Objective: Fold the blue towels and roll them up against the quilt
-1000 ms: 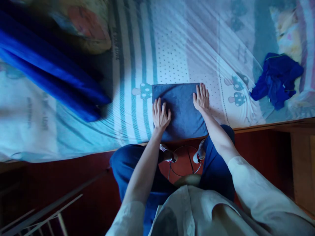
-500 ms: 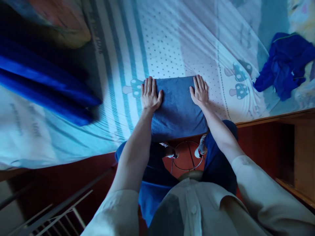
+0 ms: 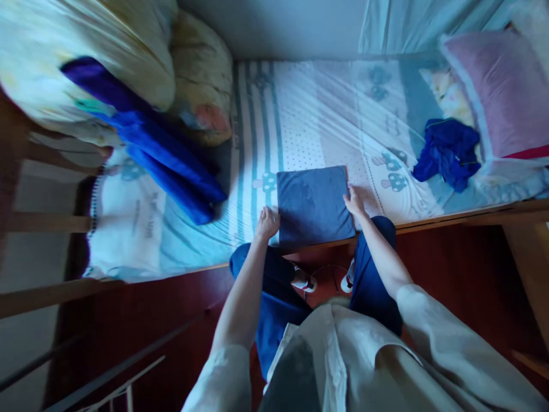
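A flat, blue-grey rectangular cloth piece (image 3: 315, 203) lies on the patterned bed sheet (image 3: 300, 114) at the bed's front edge. At its lower left edge is my left hand (image 3: 268, 222), fingers curled in against the side. My right hand (image 3: 354, 201) is at the right edge, its thumb and fingers closed around the border. How much of the edge each hand pinches is too small to make out fully.
Long blue folded clothing (image 3: 167, 160) lies on the left, beside big pale bundles (image 3: 201, 74). Crumpled blue cloth (image 3: 450, 151) and a pink pillow (image 3: 506, 86) are on the right. Below are the bed's wooden edge (image 3: 437, 223) and a metal rack (image 3: 128, 389).
Both hands have left their flat, spread position on top of the cloth piece and moved down to its side edges, fingers now curled. The view has widened, showing the wall and pillow.
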Tool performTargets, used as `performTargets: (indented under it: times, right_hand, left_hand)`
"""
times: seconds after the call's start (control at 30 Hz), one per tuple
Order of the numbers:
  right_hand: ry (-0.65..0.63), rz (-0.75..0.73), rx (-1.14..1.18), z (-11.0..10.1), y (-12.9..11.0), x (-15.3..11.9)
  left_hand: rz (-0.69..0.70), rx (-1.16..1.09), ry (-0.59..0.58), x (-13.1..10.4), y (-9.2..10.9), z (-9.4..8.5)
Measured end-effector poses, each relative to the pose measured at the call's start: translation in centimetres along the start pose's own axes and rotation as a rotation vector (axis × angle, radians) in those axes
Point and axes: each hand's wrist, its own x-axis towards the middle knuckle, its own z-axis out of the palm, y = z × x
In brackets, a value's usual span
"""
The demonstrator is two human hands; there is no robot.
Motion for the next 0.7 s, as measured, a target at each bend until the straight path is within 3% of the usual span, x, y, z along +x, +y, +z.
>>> performTargets:
  times: [0.13,0.33,0.47,0.57,0.7]
  right_hand:
    - [-0.022,0.126,-0.04,-1.3,-0.8,-5.0]
    - [-0.244,0.332,-0.178,-3.0,-0.5,-11.7]
    - [-0.171,0.395,0.002,-3.1,0.2,-13.9]
    - [-0.13,0.452,0.253,-2.5,0.4,-14.4]
    - [-0.091,0.466,0.385,-1.4,0.3,-14.5]
  left_hand:
    - [-0.073,0.033,-0.035,-4.1,1.1,0.3]
    - [-0.127,0.062,-0.081,-8.6,1.0,0.2]
    - [-0.224,-0.09,-0.02,-9.0,1.1,0.1]
    - [-0.257,-0.142,0.019,-8.7,1.4,0.2]
    - [-0.254,-0.241,0.066,-8.7,1.7,0.9]
